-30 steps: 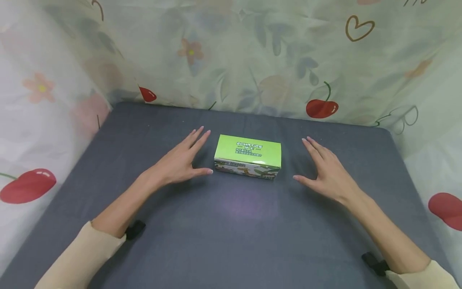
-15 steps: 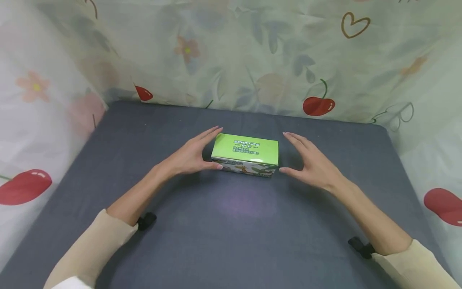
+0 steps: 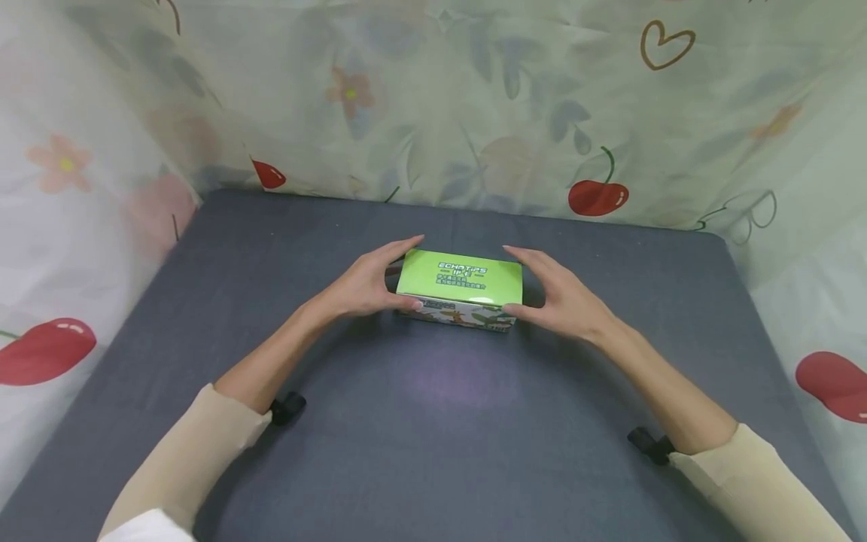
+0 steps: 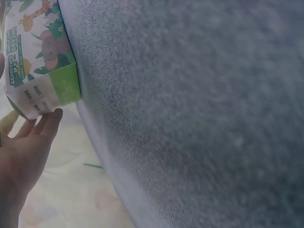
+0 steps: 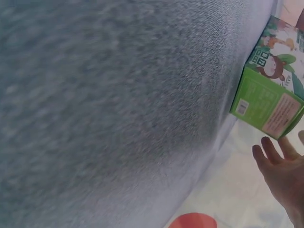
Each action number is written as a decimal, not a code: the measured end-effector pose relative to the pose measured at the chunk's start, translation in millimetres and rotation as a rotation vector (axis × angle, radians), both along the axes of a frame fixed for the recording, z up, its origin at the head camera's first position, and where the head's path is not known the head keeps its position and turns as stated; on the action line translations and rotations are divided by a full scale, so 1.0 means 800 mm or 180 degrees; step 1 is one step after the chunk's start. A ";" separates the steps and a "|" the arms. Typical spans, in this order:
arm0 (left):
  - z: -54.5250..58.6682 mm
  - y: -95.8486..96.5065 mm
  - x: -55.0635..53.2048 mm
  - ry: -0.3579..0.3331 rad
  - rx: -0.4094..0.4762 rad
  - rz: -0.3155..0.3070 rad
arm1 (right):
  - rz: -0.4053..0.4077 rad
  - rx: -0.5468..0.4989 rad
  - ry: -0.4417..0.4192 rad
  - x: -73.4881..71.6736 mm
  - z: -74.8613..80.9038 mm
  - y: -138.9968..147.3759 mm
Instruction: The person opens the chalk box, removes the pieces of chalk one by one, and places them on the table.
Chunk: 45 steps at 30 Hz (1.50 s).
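A small oblong carton box (image 3: 460,275) with a bright green lid and animal pictures on its sides sits on the grey cloth, between both hands. At its left end is my left hand (image 3: 366,282), its thumb across the front face and its fingers reaching to the back corner. My right hand (image 3: 569,301) spans the right end, thumb at the front corner, fingers over the far side. In the right wrist view, the spread fingers (image 5: 270,151) look apart from the green end panel (image 5: 261,102). In the left wrist view, the fingertips (image 4: 56,114) lie close against the box's end.
A grey cloth-covered table (image 3: 447,444) carries the box. Patterned curtains (image 3: 433,113) with flowers and cherries stand behind it and at both sides. Small black devices (image 3: 287,409) sit at the sleeve cuffs.
Both hands have moved inward to the box's two ends, the right hand travelling farther left. The box keeps its place on the cloth; the head view has shifted slightly.
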<state>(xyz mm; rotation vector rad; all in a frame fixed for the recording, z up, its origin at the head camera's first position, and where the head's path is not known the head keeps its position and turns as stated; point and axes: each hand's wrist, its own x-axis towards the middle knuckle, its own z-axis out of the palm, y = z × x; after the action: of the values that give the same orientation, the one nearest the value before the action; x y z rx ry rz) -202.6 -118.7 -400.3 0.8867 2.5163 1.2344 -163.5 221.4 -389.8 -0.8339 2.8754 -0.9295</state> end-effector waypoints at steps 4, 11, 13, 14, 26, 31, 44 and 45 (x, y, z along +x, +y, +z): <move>-0.001 0.003 -0.006 -0.0095 0.0111 -0.0005 | 0.0023 -0.0009 -0.0041 -0.006 0.001 -0.008; -0.003 0.004 -0.010 -0.0124 0.0132 0.0008 | 0.0082 -0.0136 -0.0190 -0.013 -0.003 -0.015; -0.005 0.003 -0.011 -0.0127 0.0092 0.0009 | 0.0072 -0.0131 -0.0270 -0.013 -0.005 -0.017; -0.006 0.003 -0.011 -0.0136 0.0063 0.0018 | 0.0074 -0.0117 -0.0302 -0.013 -0.006 -0.017; -0.012 0.004 -0.009 -0.0223 -0.0009 0.0127 | 0.0021 0.0066 -0.0238 -0.014 -0.010 -0.016; -0.013 0.002 -0.010 -0.0186 0.0010 0.0137 | 0.0122 0.0203 0.0065 -0.018 -0.009 -0.017; -0.016 0.001 -0.011 -0.0155 0.0049 0.0113 | 0.0394 0.0274 0.0522 -0.028 -0.009 -0.011; -0.016 0.002 -0.011 -0.0155 0.0049 0.0109 | 0.0401 0.0243 0.0490 -0.029 -0.008 -0.011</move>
<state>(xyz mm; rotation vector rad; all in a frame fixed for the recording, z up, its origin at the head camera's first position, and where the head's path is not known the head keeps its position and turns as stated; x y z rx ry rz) -211.3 -117.2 -412.9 0.8103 2.4973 1.2716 -186.4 212.9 -396.4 -1.1108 2.9207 -0.7706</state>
